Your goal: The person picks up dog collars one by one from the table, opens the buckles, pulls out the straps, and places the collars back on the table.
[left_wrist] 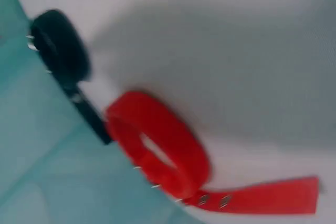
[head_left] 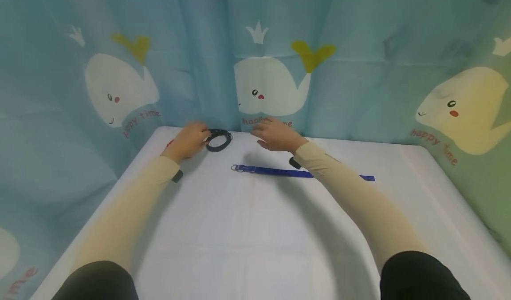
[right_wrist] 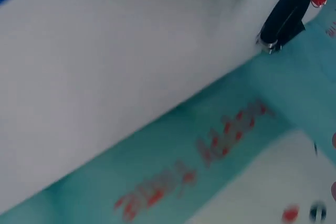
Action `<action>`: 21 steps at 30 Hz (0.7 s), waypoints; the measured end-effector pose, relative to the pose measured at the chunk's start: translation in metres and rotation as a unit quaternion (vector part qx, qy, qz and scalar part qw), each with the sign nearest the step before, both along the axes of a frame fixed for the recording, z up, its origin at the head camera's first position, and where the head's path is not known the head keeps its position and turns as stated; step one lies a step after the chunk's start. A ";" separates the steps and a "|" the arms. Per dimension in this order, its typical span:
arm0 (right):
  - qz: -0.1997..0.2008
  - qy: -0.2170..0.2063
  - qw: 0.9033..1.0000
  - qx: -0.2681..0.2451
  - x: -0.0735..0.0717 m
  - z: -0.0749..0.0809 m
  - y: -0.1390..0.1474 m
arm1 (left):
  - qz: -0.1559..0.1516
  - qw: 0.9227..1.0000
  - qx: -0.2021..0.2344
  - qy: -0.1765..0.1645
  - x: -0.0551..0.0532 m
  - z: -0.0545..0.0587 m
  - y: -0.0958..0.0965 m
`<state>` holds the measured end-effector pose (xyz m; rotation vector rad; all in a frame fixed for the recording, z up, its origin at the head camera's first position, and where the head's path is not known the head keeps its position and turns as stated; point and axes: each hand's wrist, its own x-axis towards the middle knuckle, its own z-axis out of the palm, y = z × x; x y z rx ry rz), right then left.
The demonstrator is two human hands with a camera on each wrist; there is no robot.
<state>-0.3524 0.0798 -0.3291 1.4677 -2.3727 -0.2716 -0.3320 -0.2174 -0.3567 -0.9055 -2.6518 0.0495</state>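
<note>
My left hand (head_left: 190, 141) is over the table's far left corner, fingers loosely bent, nothing seen in its grasp. Just right of its fingertips lies a black collar (head_left: 217, 148), buckled into a loop. A red collar (left_wrist: 163, 140), also looped with its eyeleted tail sticking out, fills the middle of the left wrist view; in the head view the hand mostly hides it. Near the back edge hovers my right hand (head_left: 278, 135), relaxed and holding nothing. In front of it a blue collar (head_left: 275, 171) lies stretched out, metal ring to the left, partly covered by the right forearm.
The white table (head_left: 239, 229) ends at the back against a blue curtain (head_left: 207, 47) printed with whales. Both forearms reach across the tabletop and cast shadows on it. A small dark wrist device (head_left: 295, 163) sits under the right wrist.
</note>
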 end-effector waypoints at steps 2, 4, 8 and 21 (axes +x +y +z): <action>0.004 -0.006 1.000 0.000 -0.011 -0.009 -0.023 | -0.002 1.000 -0.015 -0.003 -0.006 -0.009 0.000; 0.000 -0.011 1.000 0.006 -0.020 -0.019 -0.043 | -0.002 1.000 -0.026 -0.006 -0.010 -0.018 0.001; -0.015 -0.025 0.999 0.033 -0.032 -0.039 -0.074 | 0.013 0.999 -0.039 -0.031 -0.015 -0.032 0.004; -0.061 -0.059 0.991 0.102 -0.045 -0.069 -0.113 | 0.038 0.994 -0.082 -0.064 -0.021 -0.045 0.011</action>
